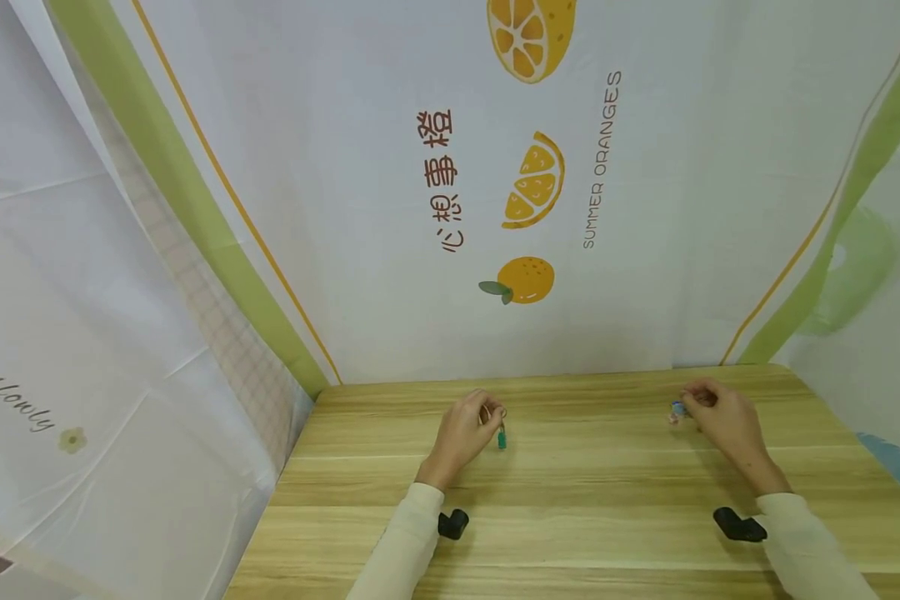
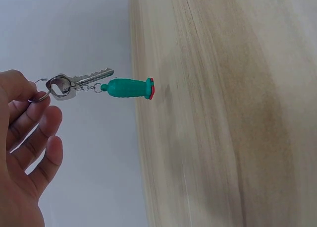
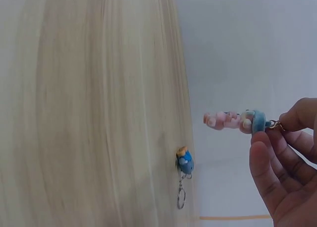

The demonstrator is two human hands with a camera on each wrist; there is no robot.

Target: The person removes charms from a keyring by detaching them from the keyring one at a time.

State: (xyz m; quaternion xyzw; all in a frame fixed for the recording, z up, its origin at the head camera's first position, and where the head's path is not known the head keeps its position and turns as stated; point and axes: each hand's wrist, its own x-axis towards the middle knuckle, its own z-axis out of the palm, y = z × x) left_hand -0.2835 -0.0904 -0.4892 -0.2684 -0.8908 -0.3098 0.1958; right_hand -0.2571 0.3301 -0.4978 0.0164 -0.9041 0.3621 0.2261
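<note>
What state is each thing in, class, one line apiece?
Left fingers: pinching the key ring.
Key: hanging from the ring.
Green charm: hanging on a short chain.
Right fingers: pinching the gold clasp.
Pink-and-blue figure: hanging from the clasp.
Blue keychain: resting on the table, not held.

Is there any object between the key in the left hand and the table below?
Only the green charm, hanging lower than the key from the left hand. Nothing else visible stands between them and the table.

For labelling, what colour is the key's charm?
Green charm with red edge; best in left wrist view.
</note>
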